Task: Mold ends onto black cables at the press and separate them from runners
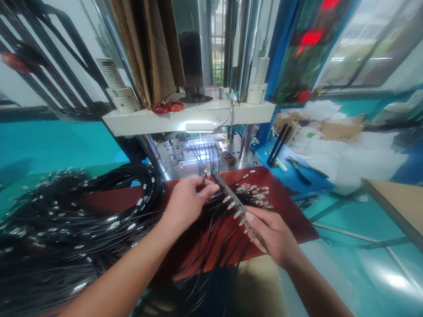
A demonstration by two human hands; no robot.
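My right hand [272,233] is wrapped round the lower end of a narrow metal bar fixture [229,192], which slants up and to the left. Several small metal connector ends stick out along its left side, with thin black cables trailing down from them. At the bar's upper end, my left hand [191,196] is closed with fingertips pinched together; what sits between them is too small to name. A bundle of black cables with metal connector ends [254,193] lies on the reddish-brown board [291,215] behind the bar.
Large coils of black cable [82,215] cover the left side. Ahead stands a press [188,114] with a lit lower plate holding cables, and red-handled scissors [167,107] on its upper plate. Pliers [299,171] lie on a blue surface at right, near white bags [357,154].
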